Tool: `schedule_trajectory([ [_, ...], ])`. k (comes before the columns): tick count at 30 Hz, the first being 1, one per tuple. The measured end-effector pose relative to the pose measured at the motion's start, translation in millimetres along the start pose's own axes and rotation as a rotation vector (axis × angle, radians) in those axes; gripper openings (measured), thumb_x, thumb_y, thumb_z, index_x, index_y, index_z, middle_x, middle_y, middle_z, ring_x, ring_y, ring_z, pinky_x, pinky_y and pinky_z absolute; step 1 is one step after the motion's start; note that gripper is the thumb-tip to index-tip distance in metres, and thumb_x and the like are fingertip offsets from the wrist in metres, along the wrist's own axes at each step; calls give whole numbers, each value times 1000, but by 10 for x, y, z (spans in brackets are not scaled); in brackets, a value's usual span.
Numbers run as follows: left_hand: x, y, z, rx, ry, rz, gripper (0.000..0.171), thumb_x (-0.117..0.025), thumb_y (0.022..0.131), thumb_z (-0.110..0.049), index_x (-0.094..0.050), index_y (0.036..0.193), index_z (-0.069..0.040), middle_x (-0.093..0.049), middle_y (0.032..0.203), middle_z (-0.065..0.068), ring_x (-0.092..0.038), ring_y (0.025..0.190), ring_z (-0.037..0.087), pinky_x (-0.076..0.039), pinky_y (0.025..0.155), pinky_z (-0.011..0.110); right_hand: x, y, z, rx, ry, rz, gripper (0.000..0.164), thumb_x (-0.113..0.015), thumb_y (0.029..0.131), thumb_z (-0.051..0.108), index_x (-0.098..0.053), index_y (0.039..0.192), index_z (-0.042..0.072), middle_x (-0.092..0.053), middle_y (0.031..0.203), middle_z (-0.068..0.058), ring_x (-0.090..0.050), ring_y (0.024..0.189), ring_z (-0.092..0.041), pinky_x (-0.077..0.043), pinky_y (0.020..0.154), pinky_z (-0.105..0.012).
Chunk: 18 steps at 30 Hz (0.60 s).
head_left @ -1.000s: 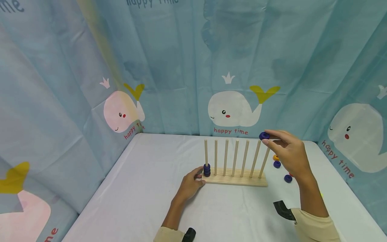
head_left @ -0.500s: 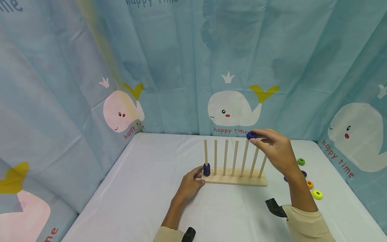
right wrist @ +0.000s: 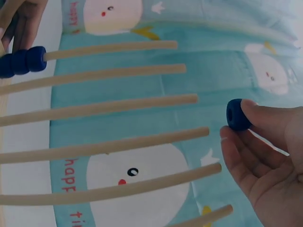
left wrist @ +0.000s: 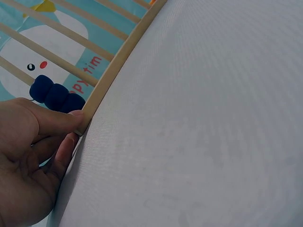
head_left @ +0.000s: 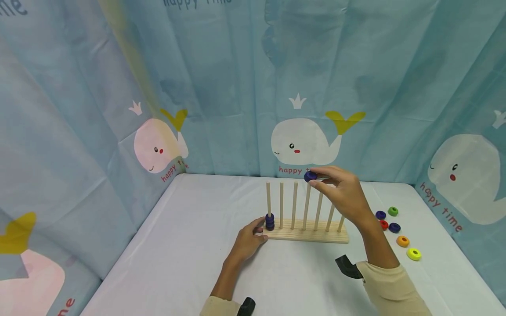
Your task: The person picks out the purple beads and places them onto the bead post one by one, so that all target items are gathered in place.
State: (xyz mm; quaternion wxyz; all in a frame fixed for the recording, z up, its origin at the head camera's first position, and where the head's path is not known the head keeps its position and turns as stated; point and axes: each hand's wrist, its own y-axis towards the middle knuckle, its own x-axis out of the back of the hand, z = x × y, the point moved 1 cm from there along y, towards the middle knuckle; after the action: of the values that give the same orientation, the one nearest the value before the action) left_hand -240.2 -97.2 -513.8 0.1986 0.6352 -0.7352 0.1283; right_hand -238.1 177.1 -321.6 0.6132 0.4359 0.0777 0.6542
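A wooden peg rack [head_left: 312, 235] with a row of upright pegs stands on the white-covered table. Its leftmost peg carries three stacked blue beads [head_left: 269, 222]. My left hand [head_left: 250, 240] pinches the left end of the rack's base, thumb at the front edge in the left wrist view. Between thumb and fingers, my right hand [head_left: 343, 193] pinches another blue bead [head_left: 310, 176], held up at the height of the peg tops near the middle of the row. In the right wrist view that bead [right wrist: 238, 115] shows its hole facing the pegs, apart from their tips.
Loose beads lie on the table to the right of the rack: a green bead [head_left: 393, 211], two blue ones, a red bead [head_left: 384, 225], an orange bead [head_left: 402, 241] and a yellow bead [head_left: 413, 253]. A blue whale-print curtain [head_left: 229, 145] hangs behind and around the table.
My right hand has moved left with the blue bead, from above the rack's right end to near its middle pegs, uncovering the loose beads. My left hand stays on the base.
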Motion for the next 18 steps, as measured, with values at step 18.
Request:
schedule_trajectory([
  [18, 5, -5, 0, 4, -9, 2, 57, -69, 89, -15, -51, 142, -19, -64, 115, 5, -58, 110, 21, -41, 98, 49, -348, 181, 99, 29, 63, 79, 32, -72, 89, 19, -68, 120, 11, -65, 110, 3, -62, 98, -11, -53, 82, -28],
])
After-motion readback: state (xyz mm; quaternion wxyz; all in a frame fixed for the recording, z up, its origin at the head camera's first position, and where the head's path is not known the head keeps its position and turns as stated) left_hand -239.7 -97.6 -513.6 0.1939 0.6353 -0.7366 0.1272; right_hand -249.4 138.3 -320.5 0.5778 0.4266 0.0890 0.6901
